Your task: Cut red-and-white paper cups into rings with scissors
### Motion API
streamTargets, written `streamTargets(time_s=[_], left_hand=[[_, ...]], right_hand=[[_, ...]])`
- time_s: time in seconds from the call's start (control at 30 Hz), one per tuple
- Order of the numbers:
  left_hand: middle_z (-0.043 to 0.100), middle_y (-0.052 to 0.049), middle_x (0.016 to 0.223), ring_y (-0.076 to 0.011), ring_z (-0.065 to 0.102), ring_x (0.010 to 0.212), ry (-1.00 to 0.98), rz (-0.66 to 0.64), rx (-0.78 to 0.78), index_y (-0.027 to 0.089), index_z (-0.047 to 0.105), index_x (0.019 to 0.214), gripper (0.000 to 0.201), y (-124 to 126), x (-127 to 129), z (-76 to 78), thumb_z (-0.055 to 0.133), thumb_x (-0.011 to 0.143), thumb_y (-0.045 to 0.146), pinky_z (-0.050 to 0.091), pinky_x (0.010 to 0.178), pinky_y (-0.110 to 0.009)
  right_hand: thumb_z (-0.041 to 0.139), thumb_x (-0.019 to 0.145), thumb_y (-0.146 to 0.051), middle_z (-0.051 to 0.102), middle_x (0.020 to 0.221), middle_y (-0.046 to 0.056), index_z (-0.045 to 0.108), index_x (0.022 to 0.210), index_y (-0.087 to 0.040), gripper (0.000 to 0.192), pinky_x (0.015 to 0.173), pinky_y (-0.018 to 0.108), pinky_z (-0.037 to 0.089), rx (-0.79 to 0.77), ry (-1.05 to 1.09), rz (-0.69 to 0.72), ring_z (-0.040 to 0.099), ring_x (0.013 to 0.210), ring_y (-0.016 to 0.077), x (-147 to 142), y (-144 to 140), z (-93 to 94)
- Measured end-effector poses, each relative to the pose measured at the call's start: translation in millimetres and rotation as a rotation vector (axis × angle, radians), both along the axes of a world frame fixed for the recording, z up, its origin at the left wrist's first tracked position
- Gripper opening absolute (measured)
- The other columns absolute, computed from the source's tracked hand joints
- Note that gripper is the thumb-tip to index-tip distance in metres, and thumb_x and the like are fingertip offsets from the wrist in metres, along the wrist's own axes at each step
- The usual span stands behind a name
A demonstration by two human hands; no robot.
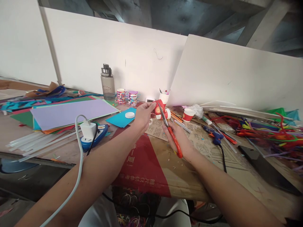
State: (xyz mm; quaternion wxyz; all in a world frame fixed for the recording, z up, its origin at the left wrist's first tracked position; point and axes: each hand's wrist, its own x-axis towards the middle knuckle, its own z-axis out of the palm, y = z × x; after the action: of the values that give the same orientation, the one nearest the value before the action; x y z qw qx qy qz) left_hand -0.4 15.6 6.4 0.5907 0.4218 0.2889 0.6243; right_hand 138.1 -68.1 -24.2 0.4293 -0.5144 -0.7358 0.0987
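My left hand (pixel 143 114) pinches a piece of red paper cup (pixel 158 110) with a gold emblem, held above the cardboard mat. In my right hand (pixel 181 138) are scissors with red handles (pixel 174 140), and their blades lie against the red piece. How far the blades are apart is hard to see. Just behind the piece, a red and white paper cup (pixel 167 113) lies on its side. A stack of paper cups (pixel 164 97) with pens in it stands behind that. Another red and white cup (pixel 188 114) is upright to the right.
On the left are coloured paper sheets (pixel 71 113), clear glue sticks (pixel 35 143) and a power strip (pixel 94 138) with a white cable crossing my left arm. A bottle (pixel 107 83) stands behind. To the right lie a blue glue gun (pixel 216 137), a black phone (pixel 267 168) and pipe cleaners (pixel 262 127).
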Motion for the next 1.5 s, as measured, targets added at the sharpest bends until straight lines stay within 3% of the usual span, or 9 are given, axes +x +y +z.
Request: streamTargets(time_s=[0.2, 0.3, 0.57, 0.77, 1.07, 1.23, 1.5], left_hand=[[0.066, -0.002, 0.066, -0.0090, 0.056, 0.053, -0.099, -0.102, -0.111, 0.014, 0.065, 0.076, 0.030, 4.6, -1.5, 0.7, 0.083, 0.074, 0.037, 0.036, 0.046, -0.020], [0.064, 0.000, 0.065, -0.0070, 0.053, 0.051, -0.131, -0.102, -0.154, 0.014, 0.063, 0.074, 0.027, 7.9, -3.3, 2.2, 0.083, 0.073, 0.032, 0.033, 0.044, -0.018], [0.060, 0.002, 0.061, -0.0058, 0.051, 0.050, -0.053, -0.076, -0.086, 0.015, 0.058, 0.068, 0.032, 2.1, -1.3, 4.0, 0.085, 0.073, 0.031, 0.037, 0.046, -0.018], [0.060, 0.002, 0.062, -0.0056, 0.048, 0.049, -0.027, -0.072, -0.046, 0.016, 0.059, 0.067, 0.032, 0.5, -1.9, 5.5, 0.085, 0.072, 0.032, 0.038, 0.045, -0.019], [0.066, -0.003, 0.068, -0.0080, 0.056, 0.054, -0.129, -0.139, -0.133, 0.014, 0.066, 0.078, 0.030, 7.7, -3.6, 2.5, 0.085, 0.072, 0.035, 0.037, 0.044, -0.018], [0.060, 0.002, 0.060, -0.0047, 0.049, 0.047, -0.115, -0.103, -0.115, 0.015, 0.059, 0.070, 0.026, 10.2, -2.4, 0.2, 0.080, 0.078, 0.027, 0.034, 0.042, -0.015], [0.061, 0.003, 0.064, -0.0052, 0.052, 0.050, -0.062, -0.026, -0.029, 0.015, 0.056, 0.068, 0.033, -0.1, 2.6, -1.0, 0.085, 0.074, 0.032, 0.038, 0.043, -0.017]], right_hand=[[0.045, 0.094, -0.042, 0.048, 0.064, -0.002, 0.042, 0.073, -0.024, 0.028, 0.059, 0.029, 0.034, 0.005, -0.005, 0.022, 0.038, 0.061, 0.0154, -0.3, -0.2, 1.3], [0.046, 0.093, -0.043, 0.046, 0.064, -0.002, 0.042, 0.074, -0.024, 0.027, 0.059, 0.029, 0.034, 0.003, -0.024, 0.023, 0.036, 0.061, 0.0151, 0.2, -0.2, 1.3], [0.051, 0.093, -0.047, 0.047, 0.067, -0.002, 0.043, 0.077, -0.024, 0.030, 0.060, 0.030, 0.035, -0.052, 0.020, 0.052, 0.041, 0.065, 0.0162, 2.3, -1.3, 1.4], [0.045, 0.097, -0.045, 0.049, 0.065, -0.001, 0.042, 0.073, -0.024, 0.032, 0.060, 0.030, 0.035, 0.017, 0.006, 0.028, 0.041, 0.064, 0.0167, 2.3, 1.1, 0.0], [0.046, 0.093, -0.045, 0.046, 0.064, -0.002, 0.041, 0.073, -0.024, 0.030, 0.059, 0.030, 0.033, -0.009, -0.003, 0.024, 0.038, 0.062, 0.0155, 0.1, -0.4, 2.5], [0.048, 0.093, -0.046, 0.047, 0.067, -0.002, 0.043, 0.077, -0.024, 0.028, 0.061, 0.029, 0.034, -0.058, -0.013, 0.049, 0.040, 0.065, 0.0155, 0.9, -1.3, 3.1], [0.047, 0.093, -0.048, 0.045, 0.067, -0.002, 0.045, 0.079, -0.023, 0.029, 0.062, 0.030, 0.035, -0.046, 0.002, 0.025, 0.039, 0.064, 0.0155, -1.0, -1.6, 3.5]])
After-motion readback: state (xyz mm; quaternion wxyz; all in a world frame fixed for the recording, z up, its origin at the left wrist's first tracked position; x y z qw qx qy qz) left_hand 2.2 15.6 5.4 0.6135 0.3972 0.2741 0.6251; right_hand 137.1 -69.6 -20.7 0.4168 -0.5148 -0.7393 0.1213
